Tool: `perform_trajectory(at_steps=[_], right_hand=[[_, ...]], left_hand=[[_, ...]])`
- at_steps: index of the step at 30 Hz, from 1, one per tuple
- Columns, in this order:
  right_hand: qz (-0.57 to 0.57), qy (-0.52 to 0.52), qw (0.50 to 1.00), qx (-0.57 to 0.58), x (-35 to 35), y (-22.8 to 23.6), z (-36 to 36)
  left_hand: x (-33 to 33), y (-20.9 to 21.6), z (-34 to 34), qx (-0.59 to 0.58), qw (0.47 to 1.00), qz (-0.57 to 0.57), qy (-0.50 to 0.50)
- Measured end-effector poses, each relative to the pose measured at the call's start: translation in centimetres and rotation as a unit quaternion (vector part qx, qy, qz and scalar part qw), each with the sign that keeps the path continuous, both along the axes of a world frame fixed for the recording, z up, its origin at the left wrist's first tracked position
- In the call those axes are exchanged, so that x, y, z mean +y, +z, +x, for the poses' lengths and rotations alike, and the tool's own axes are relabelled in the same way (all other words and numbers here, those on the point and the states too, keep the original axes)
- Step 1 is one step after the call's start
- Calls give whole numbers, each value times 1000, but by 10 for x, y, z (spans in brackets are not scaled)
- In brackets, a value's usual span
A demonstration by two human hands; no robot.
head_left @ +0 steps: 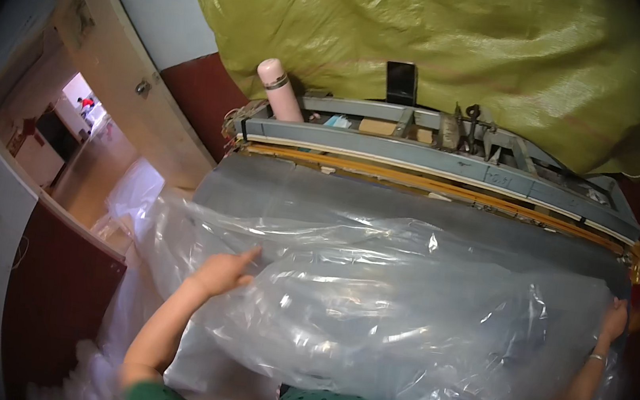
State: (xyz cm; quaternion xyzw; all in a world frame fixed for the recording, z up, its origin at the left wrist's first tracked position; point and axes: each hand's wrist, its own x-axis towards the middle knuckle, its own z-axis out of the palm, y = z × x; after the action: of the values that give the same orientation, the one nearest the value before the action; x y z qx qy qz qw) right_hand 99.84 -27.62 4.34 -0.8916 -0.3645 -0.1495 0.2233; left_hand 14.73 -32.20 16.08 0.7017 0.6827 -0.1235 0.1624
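Observation:
A wide sheet of clear plastic film [402, 314] lies in wrinkles across the grey work surface [321, 188] and hangs down toward my body. On the left part of the film rests my left hand [221, 274], its index finger stretched out and its thumb apart; its other fingers are hard to make out. At the far right my right hand [615, 320] is closed on the film's side edge, a bracelet at its wrist. Behind the surface runs a long grey metal frame [437, 160] with an orange-yellow strip [418, 182] along its front.
A pink flask [280, 93] stands at the frame's left end. A dark flat device [401, 82] leans at the back before a large yellow-green sheet [436, 38]. At left, an open door [124, 68] stands beside a doorway. More clear film [117, 319] hangs to the floor there.

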Motion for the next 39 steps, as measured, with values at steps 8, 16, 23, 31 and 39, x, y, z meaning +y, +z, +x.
perform_trajectory(at_steps=[8, 16, 23, 31, 39], right_hand=[[-29, -2, 999, 19, -5, -13, 39], [27, 11, 999, -17, -3, -32, 55], [42, 60, 996, 52, 3, -26, 46], [218, 120, 949, 193, -34, -42, 120], [299, 88, 912, 267, -72, -5, 97]], left_hand=[[23, -20, -9, -86, 917, 380, -80], [104, -26, -35, -233, 912, 314, -124], [150, -17, -34, -516, 817, 241, 94], [174, -84, 0, -159, 896, 415, -2], [166, -82, 5, -174, 899, 393, 80]])
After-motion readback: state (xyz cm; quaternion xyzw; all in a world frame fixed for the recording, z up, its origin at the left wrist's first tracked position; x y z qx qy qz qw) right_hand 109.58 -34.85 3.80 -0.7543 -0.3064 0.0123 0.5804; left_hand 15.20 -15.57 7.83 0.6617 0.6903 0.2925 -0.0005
